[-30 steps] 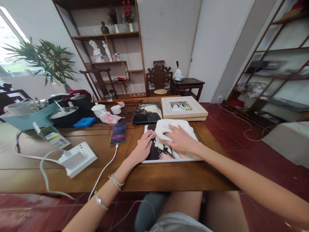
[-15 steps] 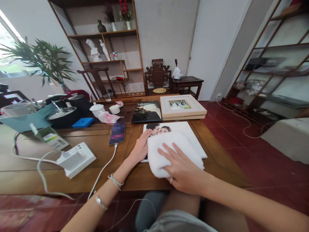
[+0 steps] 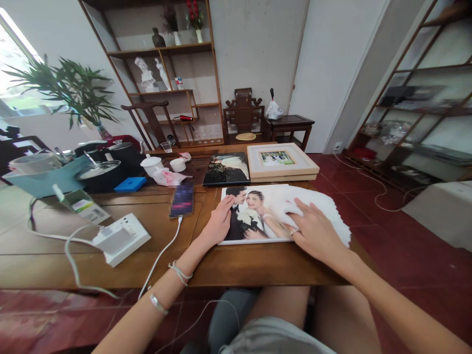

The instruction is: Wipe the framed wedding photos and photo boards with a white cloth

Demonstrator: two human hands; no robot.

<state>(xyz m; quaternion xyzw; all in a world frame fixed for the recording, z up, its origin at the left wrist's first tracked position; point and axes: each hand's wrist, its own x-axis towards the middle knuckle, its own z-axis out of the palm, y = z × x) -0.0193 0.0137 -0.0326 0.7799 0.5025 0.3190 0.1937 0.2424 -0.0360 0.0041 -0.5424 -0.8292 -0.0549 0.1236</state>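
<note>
A photo panel (image 3: 245, 221) with a couple in wedding clothes lies flat near the table's front edge. My left hand (image 3: 218, 222) rests along its left edge, fingers stretched out and lying flat. A fluffy white cloth (image 3: 332, 214) covers the panel's right part and hangs past its right side. My right hand (image 3: 315, 226), with a ring on one finger, presses on this cloth and holds it against the panel. Part of the panel's right side is hidden under the cloth and hand.
Behind the panel lie a dark photo panel (image 3: 226, 168) and a light wooden picture frame (image 3: 283, 172). To the left are a charging phone (image 3: 182, 199), a white power strip (image 3: 127, 241), a blue box (image 3: 130, 184), a white teapot (image 3: 152, 164) and a pot (image 3: 99, 172).
My right hand has moved the white cloth to the right across the panel, uncovering the pictured couple. My left hand has stayed at the panel's left edge.
</note>
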